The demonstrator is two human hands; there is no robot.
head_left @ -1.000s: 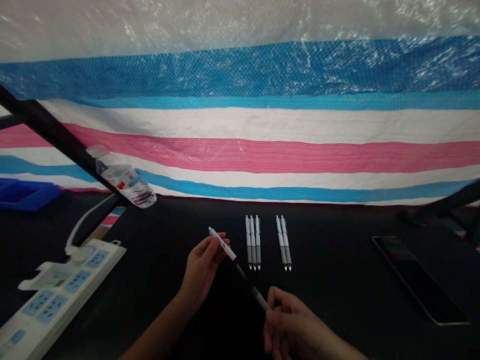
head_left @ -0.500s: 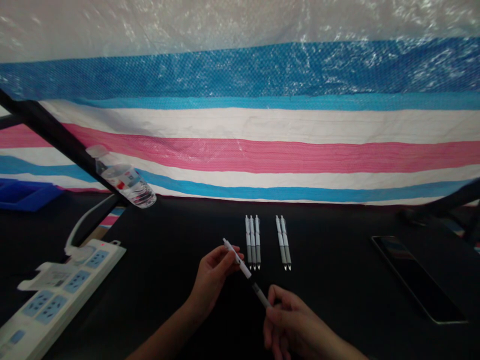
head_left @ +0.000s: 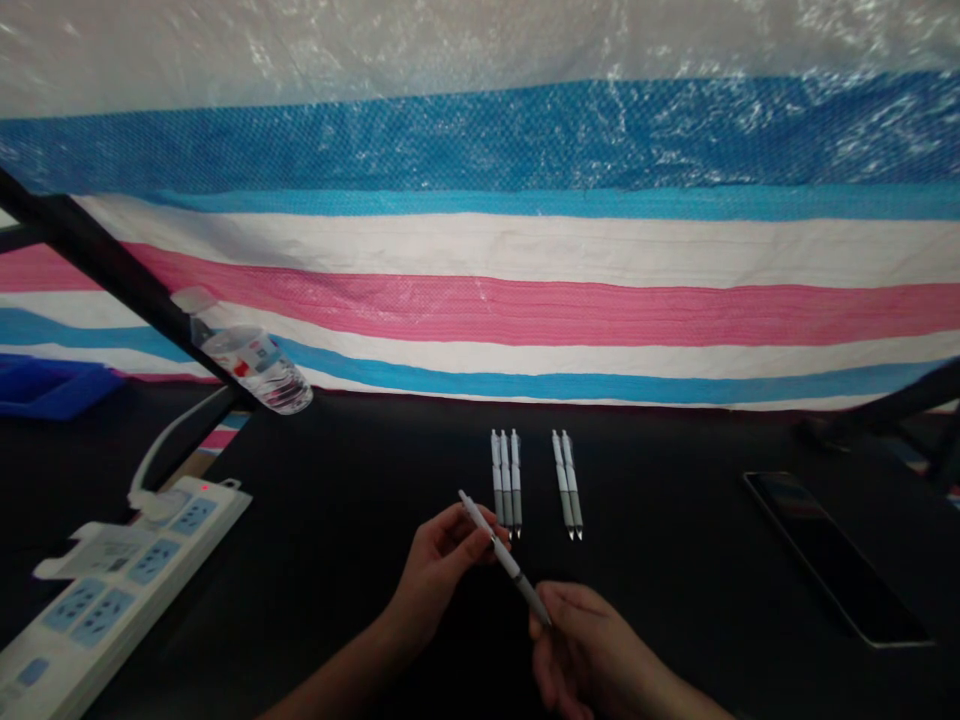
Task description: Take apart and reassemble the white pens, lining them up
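A white pen with a grey grip [head_left: 507, 560] slants between my two hands, its clicker end up and to the left. My left hand [head_left: 435, 570] is closed on the white upper barrel, thumb and fingers pinching it. At the grey lower end, my right hand [head_left: 592, 640] grips the pen between thumb and index finger. White and grey sections meet at a dark band. Beyond my hands lie three matching pens [head_left: 505, 478] side by side, tips toward me. Two more such pens [head_left: 567, 485] lie to their right. My left fingers partly overlap the lower part of the three-pen group.
On the left a white power strip [head_left: 150, 570] has a plug and cable in it. A water bottle [head_left: 259, 365] leans by a black bar. A phone [head_left: 832, 560] lies at right, a blue tray [head_left: 56, 388] far left. Striped sheeting [head_left: 525, 310] hangs behind the black table [head_left: 337, 480].
The gap with dark and clear parts between the pen's white and grey sections has closed. My left hand has moved right and slightly toward me with the pen; the laid-out pens stayed put.
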